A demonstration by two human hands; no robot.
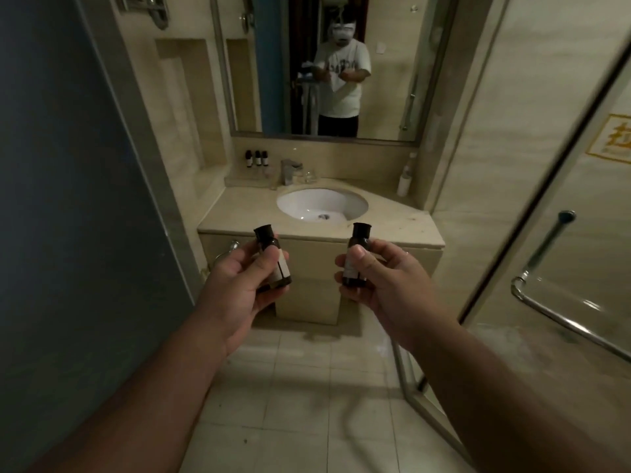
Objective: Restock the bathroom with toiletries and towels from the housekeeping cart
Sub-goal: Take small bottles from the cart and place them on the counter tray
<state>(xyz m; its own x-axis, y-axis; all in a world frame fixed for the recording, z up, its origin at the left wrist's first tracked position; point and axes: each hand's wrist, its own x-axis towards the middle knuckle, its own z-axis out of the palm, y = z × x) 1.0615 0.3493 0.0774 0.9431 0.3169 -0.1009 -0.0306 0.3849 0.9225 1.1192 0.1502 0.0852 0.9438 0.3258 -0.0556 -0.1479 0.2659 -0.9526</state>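
Observation:
My left hand (239,285) grips a small dark toiletry bottle (273,257) with a black cap and pale label, held upright and tilted slightly left. A second dark bottle (356,257) of the same kind stands upright in the grip of my right hand (386,285). Both hands are raised in front of the beige vanity counter (246,213), a short way from its front edge. Three similar small bottles (256,158) stand in a row at the counter's back left corner.
A white oval sink (322,203) with a chrome faucet (290,170) sits in the counter, glasses (309,175) beside it. A white dispenser bottle (404,180) stands at the back right. A dark door (68,199) is left, a glass shower door (563,268) right, a mirror (324,63) above.

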